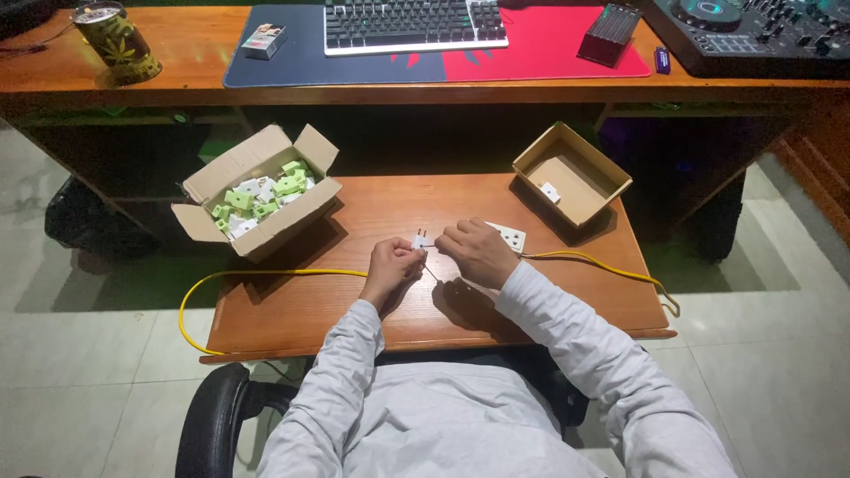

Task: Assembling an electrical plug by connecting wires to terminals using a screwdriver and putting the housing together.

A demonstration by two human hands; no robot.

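Both hands meet mid-worktop [301, 310], working on a small white plug [420, 240]. The left hand [390, 268] is curled shut, pinching the plug from the 7 o'clock side with its prongs sticking up toward 12. The right hand [476, 250] is closed around a thin tool [433, 271], looks like a small screwdriver though it's too small to be sure, with the tip angled toward the plug.

A yellow cable [266, 274] runs out at 9 o'clock, loops off the worktop edge, and comes back in at 3 o'clock behind the right hand. A white socket plate [512, 236] lies just beyond the right knuckles. At 10 o'clock there's an open box [257, 190] full of green and white parts; at 2 o'clock, a second box [571, 173] with one white piece inside.

Risk-wise: that plug is tiny and only held by fingertips, so a slip of the tool could jab the left fingers or flick the plug onto the floor. The cable loop hanging off the edge could snag on the chair [212, 416] and tug everything sideways too.
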